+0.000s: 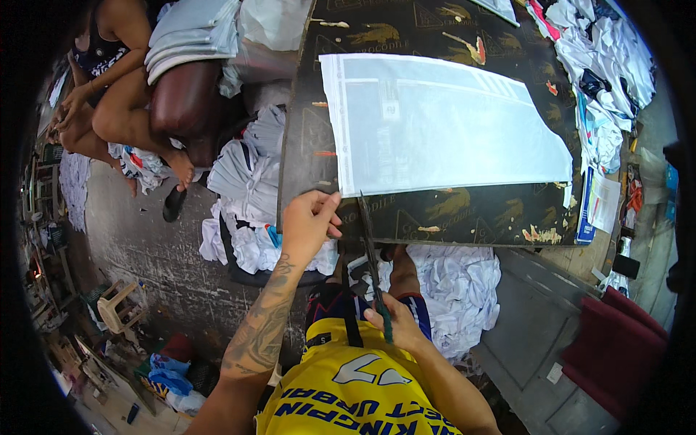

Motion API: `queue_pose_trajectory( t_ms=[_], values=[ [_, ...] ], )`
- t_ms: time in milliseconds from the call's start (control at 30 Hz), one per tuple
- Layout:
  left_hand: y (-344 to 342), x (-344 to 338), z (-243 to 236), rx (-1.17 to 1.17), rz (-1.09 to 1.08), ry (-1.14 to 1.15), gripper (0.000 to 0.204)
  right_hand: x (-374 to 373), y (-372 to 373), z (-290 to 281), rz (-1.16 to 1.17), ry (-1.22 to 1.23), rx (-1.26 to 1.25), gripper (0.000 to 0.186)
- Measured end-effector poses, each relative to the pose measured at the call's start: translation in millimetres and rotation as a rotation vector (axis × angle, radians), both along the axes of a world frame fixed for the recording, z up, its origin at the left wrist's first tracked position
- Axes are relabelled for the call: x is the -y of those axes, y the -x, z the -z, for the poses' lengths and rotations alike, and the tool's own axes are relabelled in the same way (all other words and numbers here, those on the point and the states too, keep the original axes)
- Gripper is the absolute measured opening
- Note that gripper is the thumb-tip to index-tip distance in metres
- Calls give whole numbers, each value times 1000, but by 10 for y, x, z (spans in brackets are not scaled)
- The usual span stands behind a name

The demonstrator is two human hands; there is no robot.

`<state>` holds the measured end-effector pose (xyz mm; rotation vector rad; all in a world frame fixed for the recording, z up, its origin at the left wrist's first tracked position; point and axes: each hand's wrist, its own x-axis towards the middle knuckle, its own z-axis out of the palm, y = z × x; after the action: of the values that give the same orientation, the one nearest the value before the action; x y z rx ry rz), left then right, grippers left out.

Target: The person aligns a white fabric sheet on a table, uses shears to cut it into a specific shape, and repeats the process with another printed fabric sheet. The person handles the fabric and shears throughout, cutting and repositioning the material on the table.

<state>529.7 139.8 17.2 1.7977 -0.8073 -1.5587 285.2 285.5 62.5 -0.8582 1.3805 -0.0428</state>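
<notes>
A pale white fabric panel [449,134] with striped edges lies flat on a dark printed table [471,214]. At its near left corner, my left hand [312,223] pinches the edge between thumb and forefinger. My right hand [400,322] grips long dark scissors [372,257] by their green-wrapped handle, close to my body. The blades point away from me, and their tips reach the panel's near edge, just right of my left fingers. Whether the tips touch the fabric, I cannot tell.
White cloth heaps lie under the table's near side [457,297], at its left [250,163] and at its far right [602,65]. A person [119,94] sits at the far left beside stacked folded fabric [192,40]. A beige stool [119,306] lies on the floor.
</notes>
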Motion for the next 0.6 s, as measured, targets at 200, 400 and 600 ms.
queue_pose_trajectory(
  t_ms=[200,400,600],
  values=[
    [-12,66,-25,-229,-95,-104,41,48,-216,140,25,22,34,47],
    [140,98,43,403,71,411,25,-86,126,-108,-7,122,-58,52],
    [166,122,62,528,215,570,13,-133,399,-177,-47,101,-105,52]
  ],
)
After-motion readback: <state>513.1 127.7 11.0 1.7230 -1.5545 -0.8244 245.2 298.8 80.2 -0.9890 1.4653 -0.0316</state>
